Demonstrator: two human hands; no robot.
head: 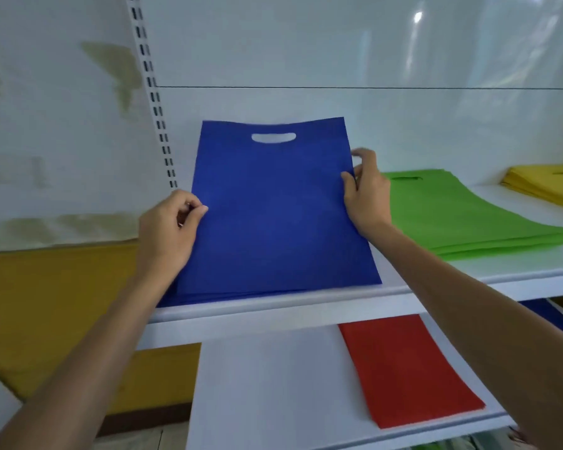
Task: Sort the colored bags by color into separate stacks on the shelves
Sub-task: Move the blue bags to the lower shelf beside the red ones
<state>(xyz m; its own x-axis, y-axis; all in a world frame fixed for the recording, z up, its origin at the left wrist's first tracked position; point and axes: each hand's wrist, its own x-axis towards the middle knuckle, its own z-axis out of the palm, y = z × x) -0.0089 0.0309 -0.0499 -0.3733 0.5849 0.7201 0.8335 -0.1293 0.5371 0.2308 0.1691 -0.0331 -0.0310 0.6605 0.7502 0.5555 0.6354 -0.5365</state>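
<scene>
We've got our left hand curled, pinching the blue bag at its 9 o'clock edge. Our right hand pinches the 3 o'clock edge, thumb on top. The bag lies flat on a white upper shelf, cutout handle toward 12 o'clock. At 3 o'clock there's a green stack, then a yellow stack. A red bag sits at 5 o'clock on the lower shelf.

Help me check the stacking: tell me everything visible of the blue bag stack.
The blue bag stack is matte, nonwoven-looking fabric: flat rectangular bags, several layers showing at the near edge, with an oval handle hole near the far edge. It lies flat on the upper shelf, left of the green stack. The left hand pinches its left edge; the right hand grips its right edge.
</scene>
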